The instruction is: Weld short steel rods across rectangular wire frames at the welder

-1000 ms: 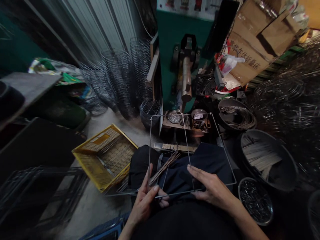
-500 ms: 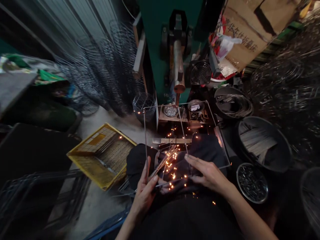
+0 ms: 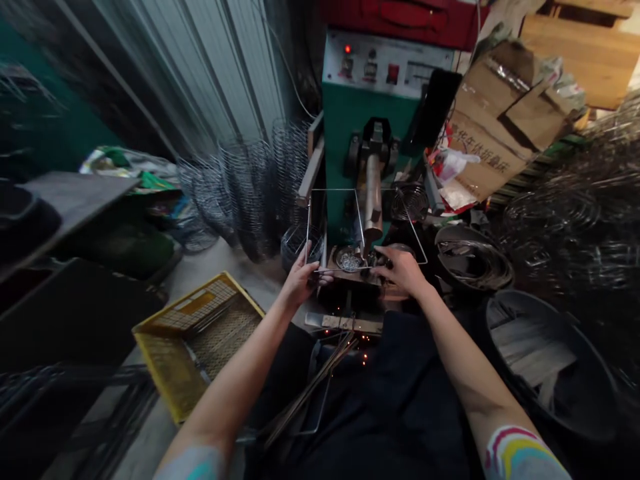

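I hold a thin rectangular wire frame [image 3: 333, 191] out in front of me, against the green spot-welding machine [image 3: 350, 113]. My left hand [image 3: 300, 280] pinches the frame's near left corner. My right hand [image 3: 400, 270] is closed on the near edge close to the machine's copper electrode arm [image 3: 373, 200]. A cross wire runs through the middle of the frame. A bundle of straight metal rods [image 3: 313, 387] lies across my lap on dark cloth.
A yellow plastic crate [image 3: 200, 340] sits on the floor at lower left. Stacks of wire rings [image 3: 240, 180] lean by the corrugated wall. A dark tub of short rods [image 3: 543, 360] and coiled wire [image 3: 473, 243] stand at right. Cardboard [image 3: 500, 127] is piled beside the machine.
Both hands have pushed the wire frame forward from my lap up to the welder's electrode. The shower of sparks seen half a second ago has nearly died out.
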The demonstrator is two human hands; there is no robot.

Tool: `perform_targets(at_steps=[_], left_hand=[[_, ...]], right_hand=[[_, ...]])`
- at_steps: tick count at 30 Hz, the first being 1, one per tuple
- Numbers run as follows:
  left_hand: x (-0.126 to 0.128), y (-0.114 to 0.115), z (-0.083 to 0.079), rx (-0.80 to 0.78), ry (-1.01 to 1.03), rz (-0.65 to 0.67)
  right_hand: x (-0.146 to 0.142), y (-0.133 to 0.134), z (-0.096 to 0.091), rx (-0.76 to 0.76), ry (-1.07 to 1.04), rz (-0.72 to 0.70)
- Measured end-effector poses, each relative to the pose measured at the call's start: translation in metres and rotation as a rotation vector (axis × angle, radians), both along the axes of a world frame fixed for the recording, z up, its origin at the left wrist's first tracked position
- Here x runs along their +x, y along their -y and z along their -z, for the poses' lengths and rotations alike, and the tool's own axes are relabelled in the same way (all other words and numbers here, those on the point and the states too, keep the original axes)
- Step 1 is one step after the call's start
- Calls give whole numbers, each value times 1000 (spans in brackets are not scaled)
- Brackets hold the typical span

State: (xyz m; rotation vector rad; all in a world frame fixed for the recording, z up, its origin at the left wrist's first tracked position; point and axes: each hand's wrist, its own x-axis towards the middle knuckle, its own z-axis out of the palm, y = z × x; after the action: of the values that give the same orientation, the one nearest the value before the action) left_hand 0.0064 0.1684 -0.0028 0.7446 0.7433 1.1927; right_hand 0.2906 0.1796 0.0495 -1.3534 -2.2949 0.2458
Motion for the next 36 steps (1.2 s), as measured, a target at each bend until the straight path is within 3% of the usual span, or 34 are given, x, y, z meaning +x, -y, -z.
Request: perform_targets(at_steps=[8, 15, 17, 20, 22, 24, 27, 30, 33, 36], left_hand=[[-8, -17, 0, 25, 14, -11], [-9, -20, 6, -9, -10, -32], [-9, -21, 7, -24, -10, -44], [-6, -20, 6, -14, -1, -50], [-3, -7, 4, 3, 11, -41], [1, 18, 3, 8, 14, -30], [-2, 68, 7, 5, -10, -1], [-22, 97, 11, -15, 3, 12], [-50, 91, 2, -144, 61, 25], [-63, 75, -20, -263, 35, 19]], right_hand=[[-2, -25, 9, 30, -76, -30], [-1, -23, 14, 25, -122, -31], [7, -20, 19, 95, -146, 74], [23, -20, 28, 235, -292, 460], [30, -21, 33, 133, -479, 673], [33, -15, 37, -124, -720, 713], [36, 20, 46, -422, -1017, 589], [47, 88, 60, -558, -1076, 497], [63, 166, 63, -607, -1041, 536], [75, 220, 43, -608, -971, 533]])
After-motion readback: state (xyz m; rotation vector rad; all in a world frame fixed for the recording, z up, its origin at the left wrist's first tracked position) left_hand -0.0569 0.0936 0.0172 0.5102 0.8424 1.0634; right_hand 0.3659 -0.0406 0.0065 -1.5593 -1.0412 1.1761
